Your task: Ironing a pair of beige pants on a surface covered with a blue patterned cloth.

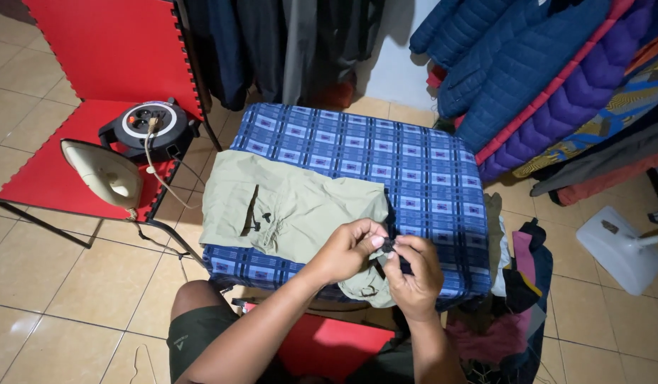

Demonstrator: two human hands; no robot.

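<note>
Left hand (350, 249) is curled in tight, thumb and fingertips pinched on a small dark fastener (387, 247) at the edge of the olive-green garment (293, 210). Right hand (414, 274) meets it from the other side, fingers closed narrow on the same dark piece, the two hands touching at the fingertips (I can't tell whether it's a zip pull or a buckle, it's too small from here). Below the right hand I see a bunched fold of the garment hanging over the near edge of the board.

The rest of the garment lies spread flat to the left, with a dark slit pocket showing, on a blue checked cloth (414, 163) that covers the low table. Moving outward on my left: a cream-coloured iron (105, 173) rests on a red chair (73, 107), just beside a round black cable reel (150, 126) with a cord plugged in. Behind the table, dark clothes hang on a rail (272, 43). On the right, quilted jackets (528, 64) in blue and purple are stacked high, a white fan base (617, 249) stands on the tiled floor, and a heap of mixed clothes (514, 299) lies near the table's corner.
</note>
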